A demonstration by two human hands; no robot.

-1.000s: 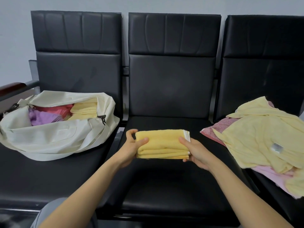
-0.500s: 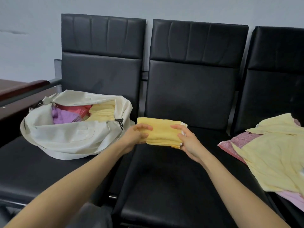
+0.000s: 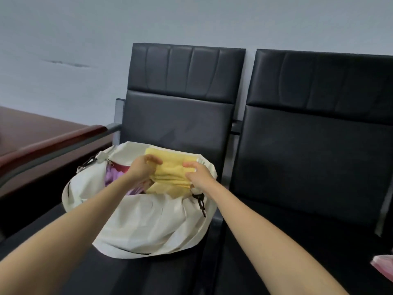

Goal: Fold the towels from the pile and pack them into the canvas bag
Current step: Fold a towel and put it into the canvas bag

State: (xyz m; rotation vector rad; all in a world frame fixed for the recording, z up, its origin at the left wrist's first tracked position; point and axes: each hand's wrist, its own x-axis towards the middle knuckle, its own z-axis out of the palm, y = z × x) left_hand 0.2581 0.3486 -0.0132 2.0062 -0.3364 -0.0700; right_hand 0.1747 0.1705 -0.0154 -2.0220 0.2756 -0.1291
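- Folded yellow towel (image 3: 172,167): one counted, held level just over the open mouth of the canvas bag (image 3: 148,222), toward the bag's right end
- Left hand (image 3: 143,170): I see it gripping the towel's left end, thumb on top, the other fingers curled under the folds and mostly hidden
- Right hand (image 3: 201,174): pinches the towel's right end, thumb laid over the top edge, fingers tucked beneath; both forearms bare
- Bag: one counted, cream, slumped on the left seat (image 3: 182,116), mouth open upward; two dark clasps counted, right clasp (image 3: 200,202) and left clasp (image 3: 88,162)
- Contents visible in the bag: three counted, one purple towel (image 3: 110,177), one red towel (image 3: 120,168) showing only an edge, one packed yellow towel (image 3: 161,189) directly below the held one
- Seats: two black padded ones counted, side by side, the right seat (image 3: 319,135) next to the bag's
- Pink cloth (image 3: 385,266): one corner at the right border of the view; I cannot tell what it is
- Wooden armrest (image 3: 53,143): one, left of the bag
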